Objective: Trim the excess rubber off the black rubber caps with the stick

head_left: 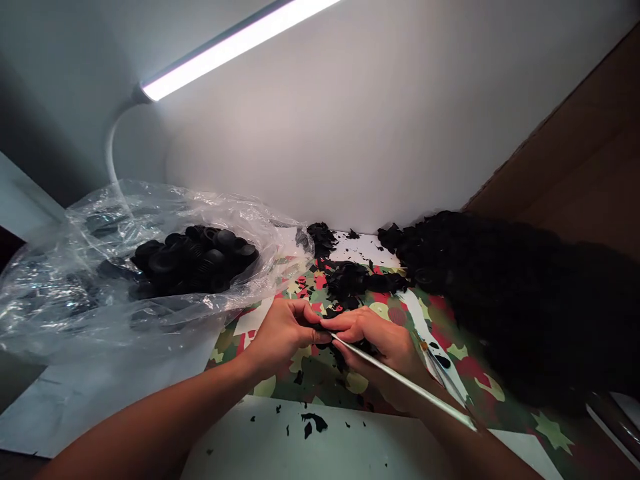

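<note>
Over the middle of the patterned sheet, my left hand (285,333) is closed in a pinch on a small black rubber-like piece, mostly hidden by the fingertips. My right hand (377,337) meets it there, its fingers closed around a long, thin whitish stick-like tool (405,381). The tool's tip is at the black piece, and its other end slants back over my right forearm. Black scraps (347,279) lie just beyond my hands. Further scraps (315,422) are scattered on the white sheet between my forearms.
A clear plastic bag (260,233) at the left holds many round black parts (200,257). A large dark heap (505,287) fills the right side by a cardboard panel (575,147). A thin pointed metal tool (447,377) lies right of my hand. A lamp (235,50) hangs above.
</note>
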A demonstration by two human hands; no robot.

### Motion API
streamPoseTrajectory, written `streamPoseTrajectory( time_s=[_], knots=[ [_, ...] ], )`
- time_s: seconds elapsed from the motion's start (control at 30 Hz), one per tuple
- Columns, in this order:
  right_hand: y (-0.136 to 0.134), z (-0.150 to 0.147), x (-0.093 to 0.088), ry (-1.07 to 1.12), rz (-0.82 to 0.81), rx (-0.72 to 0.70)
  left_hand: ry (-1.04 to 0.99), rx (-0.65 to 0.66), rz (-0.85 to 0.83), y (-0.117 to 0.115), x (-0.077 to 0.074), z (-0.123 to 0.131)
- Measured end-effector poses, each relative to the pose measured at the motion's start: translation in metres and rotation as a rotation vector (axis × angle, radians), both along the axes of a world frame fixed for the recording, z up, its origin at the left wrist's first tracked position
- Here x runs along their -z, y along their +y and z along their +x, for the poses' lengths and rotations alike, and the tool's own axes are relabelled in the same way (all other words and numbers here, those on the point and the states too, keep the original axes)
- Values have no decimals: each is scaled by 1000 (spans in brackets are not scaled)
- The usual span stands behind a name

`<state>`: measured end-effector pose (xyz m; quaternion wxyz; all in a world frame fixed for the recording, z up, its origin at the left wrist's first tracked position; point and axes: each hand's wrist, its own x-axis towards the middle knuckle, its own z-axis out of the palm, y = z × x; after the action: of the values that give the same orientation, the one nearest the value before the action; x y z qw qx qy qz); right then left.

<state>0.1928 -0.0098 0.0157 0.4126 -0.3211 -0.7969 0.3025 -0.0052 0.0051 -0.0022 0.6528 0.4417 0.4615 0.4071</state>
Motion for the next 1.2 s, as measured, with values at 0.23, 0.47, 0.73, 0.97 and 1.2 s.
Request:
streamPoseTrajectory(
  time_s=[0.23, 0.47, 0.73, 0.97, 1.2],
  knots=[
    [0, -1, -2, -47, 40, 0, -8, 2, -37, 1, -1, 0],
    [-1, -1, -3, -80, 20, 29, 15, 11, -37, 0, -1, 0],
    [2, -3, 9, -124, 280, -22, 8, -3, -20, 1, 4, -1],
    [6, -7, 25, -205, 354, 196, 1, -4, -36, 0, 4, 0],
    [8, 0, 10, 36, -216, 339, -35, 7, -16, -1, -1, -2]
  ],
)
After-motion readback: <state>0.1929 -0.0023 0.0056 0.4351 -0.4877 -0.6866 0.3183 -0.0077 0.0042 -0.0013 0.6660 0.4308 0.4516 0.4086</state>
